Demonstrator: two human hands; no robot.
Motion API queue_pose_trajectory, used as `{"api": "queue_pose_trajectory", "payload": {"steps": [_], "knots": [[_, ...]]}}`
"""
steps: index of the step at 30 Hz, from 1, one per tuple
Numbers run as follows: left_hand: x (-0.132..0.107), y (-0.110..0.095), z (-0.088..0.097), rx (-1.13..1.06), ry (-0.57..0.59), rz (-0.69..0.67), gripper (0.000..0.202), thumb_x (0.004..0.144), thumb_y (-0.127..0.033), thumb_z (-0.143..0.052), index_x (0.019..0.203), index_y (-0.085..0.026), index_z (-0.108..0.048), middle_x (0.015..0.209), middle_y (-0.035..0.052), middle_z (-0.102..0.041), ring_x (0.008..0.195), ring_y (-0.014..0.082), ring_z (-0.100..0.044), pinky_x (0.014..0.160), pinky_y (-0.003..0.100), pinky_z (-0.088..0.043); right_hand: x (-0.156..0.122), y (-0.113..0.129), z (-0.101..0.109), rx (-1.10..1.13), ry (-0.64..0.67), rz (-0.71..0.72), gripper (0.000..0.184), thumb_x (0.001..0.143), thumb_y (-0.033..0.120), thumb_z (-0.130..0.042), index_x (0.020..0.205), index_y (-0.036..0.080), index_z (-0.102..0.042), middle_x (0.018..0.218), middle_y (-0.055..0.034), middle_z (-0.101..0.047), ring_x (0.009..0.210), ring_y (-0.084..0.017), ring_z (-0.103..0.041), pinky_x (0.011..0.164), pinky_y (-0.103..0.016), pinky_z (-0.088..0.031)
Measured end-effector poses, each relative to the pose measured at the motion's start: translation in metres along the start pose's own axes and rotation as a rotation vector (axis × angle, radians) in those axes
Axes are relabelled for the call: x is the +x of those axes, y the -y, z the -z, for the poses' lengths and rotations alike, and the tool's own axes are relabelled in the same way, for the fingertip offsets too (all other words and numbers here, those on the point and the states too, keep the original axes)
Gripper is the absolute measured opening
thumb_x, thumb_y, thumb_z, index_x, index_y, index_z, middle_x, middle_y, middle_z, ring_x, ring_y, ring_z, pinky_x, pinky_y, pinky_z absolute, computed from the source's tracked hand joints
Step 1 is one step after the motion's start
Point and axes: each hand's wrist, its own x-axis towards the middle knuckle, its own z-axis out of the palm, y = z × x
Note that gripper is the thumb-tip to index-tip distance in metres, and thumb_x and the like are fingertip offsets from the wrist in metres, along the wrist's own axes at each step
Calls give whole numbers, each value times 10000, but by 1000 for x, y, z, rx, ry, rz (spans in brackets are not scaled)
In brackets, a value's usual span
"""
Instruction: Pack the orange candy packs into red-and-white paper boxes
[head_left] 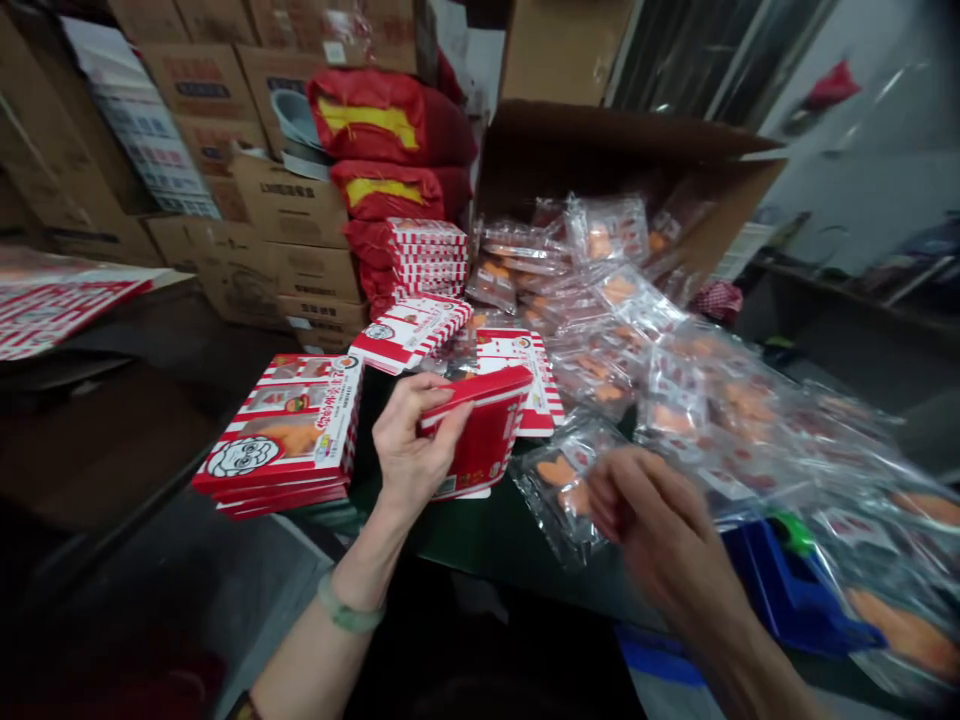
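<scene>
Two hands at work — we pinch a red printed carton (pixel 480 435) in our left hand (pixel 416 450).
Our right hand (pixel 660 530) hovers, fingers (pixel 611 490) narrow and blurred — just right of a clear packet (pixel 559 490) on the desk (pixel 510 540).

Pale green bangle (pixel 349 615) on left wrist (pixel 361 565)

Brown corrugated cartons (pixel 292 250) stand in stacked tiers along the rear, with printed labels on their sides. Two red woven sacks with yellow panels (pixel 382 125) lie piled against them. To the right, a large open brown cardboard carton (pixel 630 135) stands with its flap raised. A blue plastic tape dispenser with a green top (pixel 795 590) lies at the front right. A dark wooden table (pixel 97 440) occupies the left side. A dark shelf (pixel 847 300) runs along a grey wall (pixel 885 180), and a red cloth (pixel 832 85) hangs above it.
</scene>
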Motion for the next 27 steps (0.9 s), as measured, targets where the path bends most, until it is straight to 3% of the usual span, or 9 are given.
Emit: {"api": "queue_pose_trajectory", "payload": {"steps": [3, 6, 9, 13, 15, 19, 21, 23, 27], "knots": [[-2, -8, 3, 36, 7, -32, 190, 734, -90, -707, 872, -160, -598, 922, 41, -631, 834, 138, -637, 735, 282, -535, 46, 19, -70, 318, 171, -185, 379, 680, 471, -725, 644, 173, -494, 521, 72, -406, 431, -42, -334, 400, -173, -256], [-4, -14, 6, 73, -7, -78, 180, 744, -85, -697, 874, -163, -599, 913, 38, -633, 820, 127, -638, 721, 261, -538, 65, 15, -94, 289, 123, -399, 388, 699, 456, -705, 586, 177, -460, 385, 107, -319, 331, -32, -253, 348, -171, -217], [-7, -20, 7, 75, 10, -117, 189, 741, -96, -708, 879, -171, -603, 911, 36, -642, 810, 121, -646, 687, 232, -537, 62, 9, -91, 249, 127, -554, 383, 781, 433, -599, 546, 188, -421, 346, 108, -274, 302, -49, -261, 328, -180, -255], [-11, -29, 6, 56, 5, -104, 168, 739, -98, -711, 850, -172, -609, 900, 37, -659, 804, 122, -660, 644, 207, -533, 47, 7, -85, 233, 246, -708, 521, 846, 573, -400, 496, 186, -410, 362, 71, -322, 301, -67, -313, 321, -211, -324], [-12, -35, 7, 47, -13, -71, 161, 734, -91, -715, 836, -169, -617, 895, 37, -663, 793, 119, -664, 639, 202, -531, 41, 3, -86, 258, 253, -661, 568, 822, 648, -405, 503, 180, -430, 378, 66, -343, 312, -71, -342, 326, -216, -340], [-9, -48, 12, -19, -44, 14, 151, 733, -91, -718, 828, -175, -636, 909, 26, -667, 769, 106, -662, 630, 198, -527, 34, -18, -90, 364, 222, -389, 638, 618, 797, -554, 509, 180, -436, 385, 85, -327, 325, -56, -345, 344, -211, -353], [-4, -52, 15, -88, -120, 91, 146, 740, -87, -708, 825, -178, -632, 912, 17, -664, 798, 107, -658, 683, 219, -535, 34, -34, -90, 329, 150, -315, 641, 563, 780, -620, 492, 183, -400, 372, 95, -303, 322, -41, -321, 342, -196, -332], [4, -51, 20, -131, -264, 153, 128, 752, -93, -694, 810, -177, -617, 905, 11, -663, 844, 114, -651, 765, 254, -534, 36, -53, -87, 215, 37, -334, 619, 524, 717, -703, 500, 183, -391, 373, 95, -332, 329, -34, -322, 330, -178, -303], [17, -40, 32, -86, -535, 311, 127, 754, -200, -701, 788, -171, -583, 859, 4, -644, 840, 120, -629, 826, 282, -514, 40, -76, -71, 119, -81, -401, 574, 457, 618, -792, 670, 168, -506, 526, 44, -529, 443, -79, -486, 352, -183, -378]]}}
